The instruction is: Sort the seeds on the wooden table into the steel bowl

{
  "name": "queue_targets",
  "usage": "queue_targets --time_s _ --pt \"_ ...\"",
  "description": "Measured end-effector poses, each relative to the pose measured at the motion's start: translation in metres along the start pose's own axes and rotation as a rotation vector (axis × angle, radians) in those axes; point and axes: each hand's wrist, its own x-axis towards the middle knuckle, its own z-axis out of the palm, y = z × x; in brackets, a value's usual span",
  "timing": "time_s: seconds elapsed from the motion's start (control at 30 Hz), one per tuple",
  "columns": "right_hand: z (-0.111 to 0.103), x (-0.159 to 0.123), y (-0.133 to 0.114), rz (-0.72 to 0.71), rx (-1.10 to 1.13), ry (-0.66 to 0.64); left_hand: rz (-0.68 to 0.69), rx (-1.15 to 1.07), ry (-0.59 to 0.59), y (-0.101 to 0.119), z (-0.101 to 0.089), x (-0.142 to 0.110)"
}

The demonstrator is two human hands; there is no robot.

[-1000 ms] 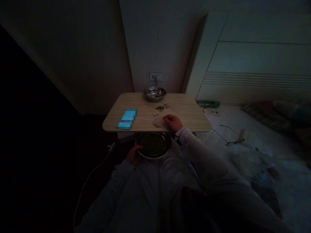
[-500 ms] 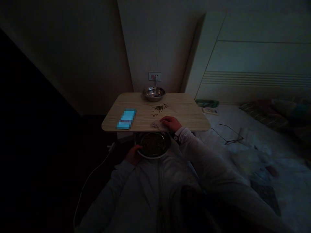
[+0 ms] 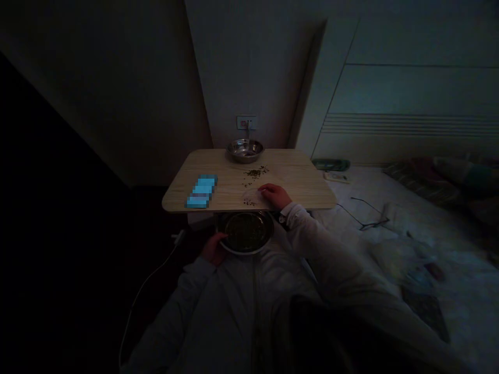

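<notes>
The room is dim. My left hand (image 3: 213, 248) grips the rim of a round metal plate (image 3: 245, 234) full of small dark grains, held just below the near edge of a light wooden table (image 3: 304, 179). My right hand (image 3: 276, 195) rests on the table near its front edge, fingers curled over a pale patch of grains (image 3: 249, 198). A small heap of dark grains (image 3: 255, 173) lies further back on the tabletop. At the table's far edge stands a steel bowl (image 3: 245, 149).
A glowing blue phone (image 3: 201, 191) lies on the table's left part. A wall socket (image 3: 246, 122) is behind the bowl. A white cable (image 3: 148, 283) runs down on the left. A bed (image 3: 409, 228) with a dark cord, remotes and bedding is at the right.
My right hand slid towards the table's front edge with the pale patch of grains, then eased back a little. The left hand and plate have stayed put.
</notes>
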Motion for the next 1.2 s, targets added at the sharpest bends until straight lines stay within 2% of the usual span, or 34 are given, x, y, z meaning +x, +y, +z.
queue_targets --time_s 0.23,0.4,0.5,0.63,0.77,0.97,1.07,1.2 --pt "0.0 0.002 0.003 0.004 -0.004 -0.02 0.019 0.0 -0.013 -0.001 -0.001 0.001" --pt "0.0 0.002 -0.001 0.017 -0.003 -0.142 0.004 0.003 -0.013 0.0 0.0 0.0" --pt "0.004 0.001 -0.005 -0.001 -0.074 -0.166 -0.009 0.01 0.004 0.001 0.001 -0.001" --pt "0.014 0.003 -0.01 -0.04 -0.195 -0.109 0.001 0.013 -0.002 0.0 0.001 -0.002" --pt "0.021 0.005 -0.015 -0.017 -0.301 0.016 0.003 0.015 -0.021 0.0 0.001 -0.002" --pt "0.017 0.003 -0.015 0.057 -0.4 0.164 0.007 0.004 -0.004 0.001 0.001 -0.002" --pt "0.013 0.003 -0.011 0.106 -0.378 0.202 0.007 -0.008 -0.025 -0.001 -0.002 0.002" --pt "0.002 0.005 -0.006 0.132 -0.189 0.194 -0.008 -0.01 -0.011 -0.001 -0.004 0.004"
